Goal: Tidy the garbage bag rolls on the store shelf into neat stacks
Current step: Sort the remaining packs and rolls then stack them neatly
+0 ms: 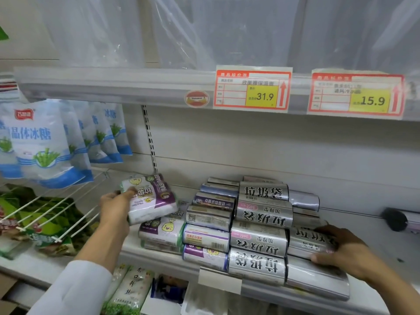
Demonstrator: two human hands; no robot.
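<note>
So the silver stack of garbage bag rolls sits mid-shelf, four rolls high at the front with black lettering, and everything else kinda lines up around it. Right hand is on the far side of that stack, fingers curled over the top of a silver roll and thumb under its end, so it's gripping that one. The roll lies touching the stack's side, on top of another silver roll that reaches the shelf edge.

On the other side of the stack, the left hand holds a white-and-purple pack up in the air, tilted, thumb across its face and fingers behind. Right below it there's a similar pack lying on the shelf. Between that and the silver stack is a column of smaller purple-labelled rolls, touching the stack.

Well off to the left of the stack, bags of rock sugar hang on hooks. Above the stack, two price tags on the upper shelf rail read 31.9 and 15.9.
</note>
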